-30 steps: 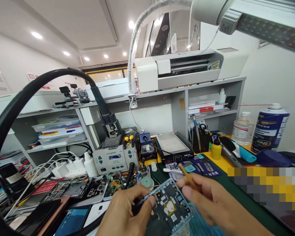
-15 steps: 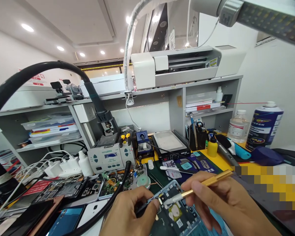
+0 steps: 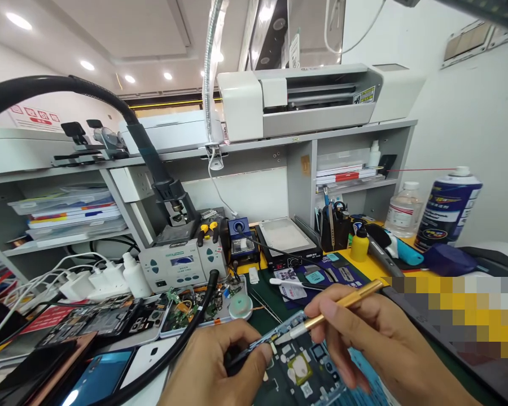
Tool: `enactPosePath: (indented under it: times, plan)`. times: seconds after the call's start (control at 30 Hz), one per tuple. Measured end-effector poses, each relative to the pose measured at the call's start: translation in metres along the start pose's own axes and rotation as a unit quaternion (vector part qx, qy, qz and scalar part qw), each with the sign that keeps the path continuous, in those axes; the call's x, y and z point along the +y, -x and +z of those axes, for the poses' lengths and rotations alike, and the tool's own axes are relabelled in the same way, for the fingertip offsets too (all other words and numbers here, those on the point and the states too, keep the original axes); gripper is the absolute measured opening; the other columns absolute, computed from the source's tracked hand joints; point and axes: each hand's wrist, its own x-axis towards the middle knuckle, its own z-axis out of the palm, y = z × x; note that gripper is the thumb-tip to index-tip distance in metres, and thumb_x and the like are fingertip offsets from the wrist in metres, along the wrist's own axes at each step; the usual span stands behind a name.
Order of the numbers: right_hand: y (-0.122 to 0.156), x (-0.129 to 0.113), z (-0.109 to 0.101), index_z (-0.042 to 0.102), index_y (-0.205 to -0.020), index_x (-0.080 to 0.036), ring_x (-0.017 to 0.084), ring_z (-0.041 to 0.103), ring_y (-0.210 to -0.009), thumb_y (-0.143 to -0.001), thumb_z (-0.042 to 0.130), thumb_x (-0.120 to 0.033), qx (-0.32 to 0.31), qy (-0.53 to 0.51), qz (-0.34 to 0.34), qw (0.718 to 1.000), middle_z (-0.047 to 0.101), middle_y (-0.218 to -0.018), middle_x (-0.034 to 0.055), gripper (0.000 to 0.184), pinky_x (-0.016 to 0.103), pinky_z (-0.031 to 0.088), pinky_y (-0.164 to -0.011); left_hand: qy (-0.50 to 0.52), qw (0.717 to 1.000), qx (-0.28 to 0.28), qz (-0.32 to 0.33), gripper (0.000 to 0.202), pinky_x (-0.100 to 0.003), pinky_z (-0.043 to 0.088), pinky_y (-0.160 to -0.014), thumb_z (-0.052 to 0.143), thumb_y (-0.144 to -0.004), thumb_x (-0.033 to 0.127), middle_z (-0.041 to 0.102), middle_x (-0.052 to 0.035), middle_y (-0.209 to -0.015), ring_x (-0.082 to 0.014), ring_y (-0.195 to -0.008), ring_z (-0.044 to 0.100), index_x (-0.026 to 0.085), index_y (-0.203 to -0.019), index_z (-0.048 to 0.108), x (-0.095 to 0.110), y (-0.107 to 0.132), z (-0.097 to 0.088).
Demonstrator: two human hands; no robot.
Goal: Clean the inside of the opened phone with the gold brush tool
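Note:
An opened phone with bare circuit boards lies at the bottom middle, tilted up toward me. My left hand is closed on its left edge, thumb and finger pinching a thin dark piece against the frame. My right hand is closed on a gold-handled tool, held like a pen. Its pale tip rests on the phone's upper left corner, close to my left thumb.
A thick black hose arcs from the left over a soldering station. Dismantled phones and a parts tray lie at left. A hot plate, yellow bottle, spray can and tool holder stand behind.
My right hand turned the gold tool from pointing up to lying across, tip now on the phone's corner. The view has tilted slightly; the phone sits lower in frame.

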Motion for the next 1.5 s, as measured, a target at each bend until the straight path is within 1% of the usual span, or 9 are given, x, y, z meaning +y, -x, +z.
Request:
enactPosePath:
  times: [0.1,0.23,0.33,0.53,0.67,0.73,0.9,1.23,1.5]
  plan:
    - [0.001,-0.003,0.003,0.06,-0.088,-0.018,0.006,0.049,-0.042,-0.098,0.057,-0.055,-0.003,0.009,0.002,1.0,0.06,-0.058,-0.0038,0.039,0.015,0.038,-0.04,0.03,1.0,0.0,0.002,0.039,-0.026,0.032,-0.058,0.053,-0.085,0.055,0.06,-0.0003,-0.068,-0.017,-0.066,0.051,0.02,-0.076,0.068,-0.002,0.0,0.001]
    - [-0.003,-0.004,0.006,0.059,-0.083,-0.018,0.006,0.041,-0.037,-0.098,0.055,-0.058,0.007,0.042,0.017,0.999,0.053,-0.046,-0.0066,0.043,0.016,0.035,-0.038,0.057,0.997,-0.037,-0.021,0.035,-0.027,0.029,-0.059,0.052,-0.087,0.052,0.047,0.003,-0.067,-0.0144,-0.065,0.041,0.02,-0.076,0.063,-0.007,-0.003,0.002]
    - [-0.006,-0.001,0.008,0.058,-0.081,-0.018,0.006,0.038,-0.034,-0.098,0.054,-0.058,0.005,0.048,0.02,0.999,0.049,-0.042,-0.0077,0.044,0.016,0.034,-0.037,0.068,0.996,-0.055,-0.019,0.038,-0.028,0.027,-0.059,0.049,-0.09,0.053,0.044,0.0039,-0.068,-0.0136,-0.066,0.039,0.019,-0.078,0.062,-0.01,-0.006,0.001]
    - [-0.011,0.008,0.005,0.057,-0.078,-0.018,0.006,0.042,-0.035,-0.098,0.058,-0.055,-0.008,0.005,0.029,1.0,0.05,-0.044,-0.0069,0.042,0.015,0.035,-0.036,0.108,0.989,-0.094,-0.03,0.039,-0.029,0.029,-0.063,0.054,-0.088,0.053,0.055,0.0023,-0.07,-0.0143,-0.069,0.046,0.018,-0.075,0.063,-0.011,-0.008,-0.003]
    - [-0.011,0.01,0.003,0.059,-0.082,-0.017,0.004,0.047,-0.036,-0.096,0.062,-0.053,-0.008,-0.04,0.036,0.999,0.059,-0.064,-0.0034,0.038,0.014,0.037,-0.034,0.112,0.988,-0.099,-0.032,0.038,-0.029,0.029,-0.063,0.056,-0.086,0.054,0.055,0.0028,-0.07,-0.0145,-0.07,0.044,0.018,-0.077,0.065,-0.01,-0.008,-0.005]
    - [-0.01,0.01,0.003,0.06,-0.085,-0.018,0.004,0.049,-0.036,-0.094,0.065,-0.053,-0.01,-0.071,0.039,0.997,0.061,-0.07,-0.0026,0.037,0.014,0.038,-0.034,0.106,0.989,-0.097,-0.029,0.037,-0.03,0.028,-0.062,0.056,-0.087,0.053,0.053,0.0032,-0.07,-0.0143,-0.069,0.043,0.018,-0.077,0.064,-0.01,-0.007,-0.006]
    - [-0.007,0.008,0.005,0.062,-0.087,-0.018,0.004,0.053,-0.037,-0.09,0.071,-0.054,0.01,-0.097,0.041,0.994,0.062,-0.071,-0.0024,0.037,0.012,0.038,-0.033,0.091,0.991,-0.092,-0.037,0.036,-0.03,0.025,-0.06,0.054,-0.087,0.052,0.05,0.0035,-0.067,-0.0136,-0.066,0.041,0.019,-0.075,0.063,-0.007,-0.003,-0.005]
    - [-0.004,0.008,0.006,0.063,-0.085,-0.018,0.004,0.053,-0.038,-0.091,0.07,-0.054,0.01,-0.107,0.04,0.993,0.061,-0.068,-0.0024,0.037,0.012,0.037,-0.034,0.077,0.993,-0.088,-0.034,0.037,-0.029,0.026,-0.059,0.052,-0.087,0.053,0.045,0.0047,-0.068,-0.0134,-0.067,0.039,0.019,-0.076,0.061,-0.007,-0.005,-0.004]
    - [-0.003,0.007,0.007,0.064,-0.083,-0.019,0.004,0.054,-0.039,-0.093,0.069,-0.05,0.007,-0.125,0.027,0.992,0.06,-0.068,-0.0037,0.033,0.012,0.039,-0.035,0.07,0.993,-0.084,-0.043,0.038,-0.029,0.026,-0.059,0.052,-0.087,0.055,0.047,0.0042,-0.069,-0.0134,-0.066,0.04,0.019,-0.077,0.062,-0.007,-0.002,-0.004]
